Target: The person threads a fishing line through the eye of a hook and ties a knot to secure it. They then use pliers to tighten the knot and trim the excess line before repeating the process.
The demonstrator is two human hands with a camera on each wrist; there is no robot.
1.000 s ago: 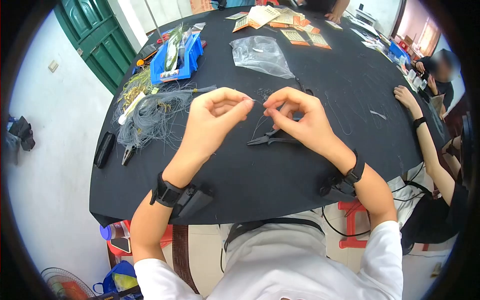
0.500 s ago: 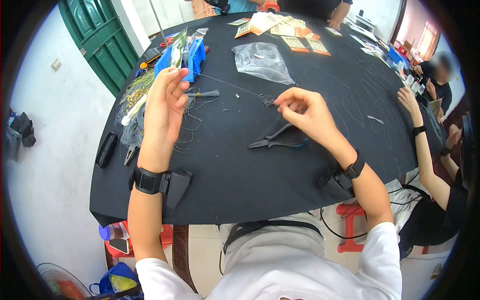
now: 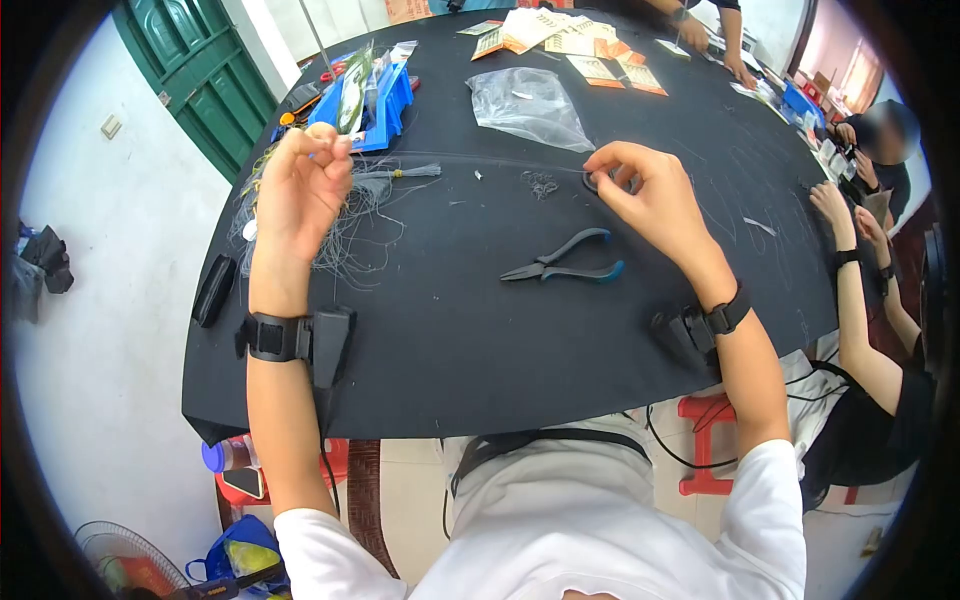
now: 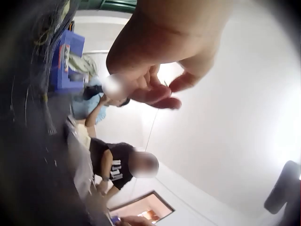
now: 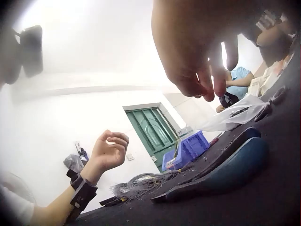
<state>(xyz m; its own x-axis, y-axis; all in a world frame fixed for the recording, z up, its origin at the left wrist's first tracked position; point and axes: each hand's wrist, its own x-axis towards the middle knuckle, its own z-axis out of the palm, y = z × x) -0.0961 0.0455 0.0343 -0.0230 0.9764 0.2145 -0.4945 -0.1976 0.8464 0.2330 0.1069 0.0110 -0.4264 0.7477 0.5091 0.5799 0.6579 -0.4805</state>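
Observation:
My left hand (image 3: 305, 190) is raised over the left side of the table, thumb and fingertips pinching a thin line (image 4: 149, 134). The line runs faintly across to my right hand (image 3: 650, 190), whose thumb and index finger pinch it beyond the pliers. Pliers with blue-tipped handles (image 3: 568, 271) lie partly open on the black cloth between the hands. Near the right fingertips is a small pile of tiny dark metal pieces (image 3: 541, 184). Behind the left hand spreads a tangled bundle of grey line (image 3: 365, 225).
A blue bin (image 3: 392, 112) with packets stands at the back left. A clear plastic bag (image 3: 527, 105) and printed cards (image 3: 540, 32) lie farther back. A black case (image 3: 214, 290) is near the left edge. Other people sit or stand around the table, one at the right (image 3: 890, 150).
My hands, close together at first, have moved apart, the left hand to the left and the right hand slightly right, with the line drawn out between them.

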